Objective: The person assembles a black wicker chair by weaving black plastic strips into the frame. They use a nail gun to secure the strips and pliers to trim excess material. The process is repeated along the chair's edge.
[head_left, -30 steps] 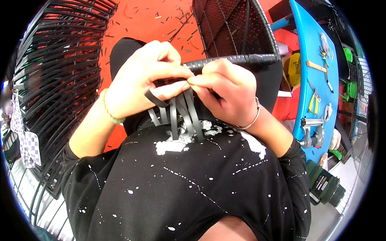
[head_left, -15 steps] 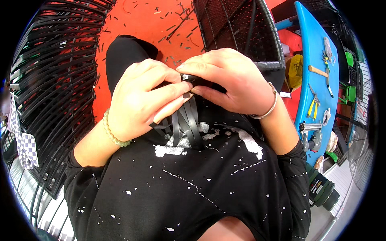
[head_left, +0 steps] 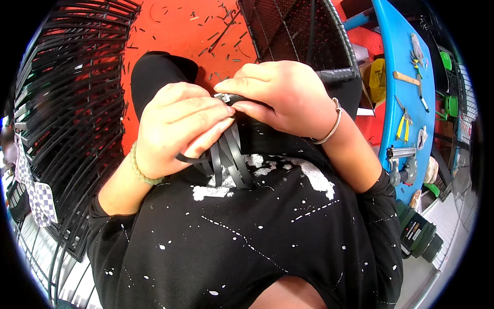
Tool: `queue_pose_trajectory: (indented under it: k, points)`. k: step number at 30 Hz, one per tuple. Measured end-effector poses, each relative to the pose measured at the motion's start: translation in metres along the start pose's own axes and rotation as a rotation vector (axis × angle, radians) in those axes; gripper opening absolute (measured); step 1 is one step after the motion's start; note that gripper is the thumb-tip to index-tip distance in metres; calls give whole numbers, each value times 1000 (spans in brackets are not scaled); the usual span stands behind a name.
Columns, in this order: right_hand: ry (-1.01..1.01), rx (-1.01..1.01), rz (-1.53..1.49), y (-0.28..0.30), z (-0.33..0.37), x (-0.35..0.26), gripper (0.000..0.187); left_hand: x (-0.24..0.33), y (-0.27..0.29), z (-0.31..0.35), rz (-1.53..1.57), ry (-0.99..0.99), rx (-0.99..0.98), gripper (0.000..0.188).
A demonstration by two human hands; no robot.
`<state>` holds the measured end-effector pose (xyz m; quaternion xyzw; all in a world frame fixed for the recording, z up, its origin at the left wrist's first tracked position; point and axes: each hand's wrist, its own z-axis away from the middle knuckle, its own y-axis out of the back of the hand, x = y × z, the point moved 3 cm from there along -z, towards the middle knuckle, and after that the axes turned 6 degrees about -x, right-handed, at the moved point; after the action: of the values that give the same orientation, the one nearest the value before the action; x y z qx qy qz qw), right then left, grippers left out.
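Black flat strips (head_left: 230, 154), like plastic rattan, hang in loose loops in front of my shirt. My left hand (head_left: 177, 126) is closed, with its fingertips pinching the strips at their upper end. Facing it, my right hand (head_left: 288, 98) is also closed, thumb and fingers gripping a black strip-covered piece (head_left: 242, 99). A small light, shiny spot shows at that piece's end between the two sets of fingertips, too small to make out. The fingertips of both hands nearly touch. My palms are hidden.
A black woven wicker panel (head_left: 288, 31) with a wrapped rim stands ahead. Curved black slats (head_left: 82, 77) rise at the left. Strip scraps (head_left: 221, 38) litter the red floor. A blue table (head_left: 387, 56) at the right bears a hammer (head_left: 406, 78), yellow-handled pliers (head_left: 404, 126) and a nail gun (head_left: 404, 165).
Both hands have shifted slightly left with the strips. More of the shiny spot and the black piece shows between my fingers. Both hands keep their grip.
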<state>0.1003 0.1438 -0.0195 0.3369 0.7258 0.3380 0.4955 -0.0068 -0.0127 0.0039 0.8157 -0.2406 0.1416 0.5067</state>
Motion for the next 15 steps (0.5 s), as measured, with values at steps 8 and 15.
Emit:
queue_pose_trajectory:
  k: [8, 15]
  points:
    - [12, 127, 19, -2, 2, -1, 17, -11, 0, -7, 225, 92, -5, 8]
    - [-14, 199, 109, -7, 5, 1, 27, -31, -3, -11, 623, 568, -105, 14]
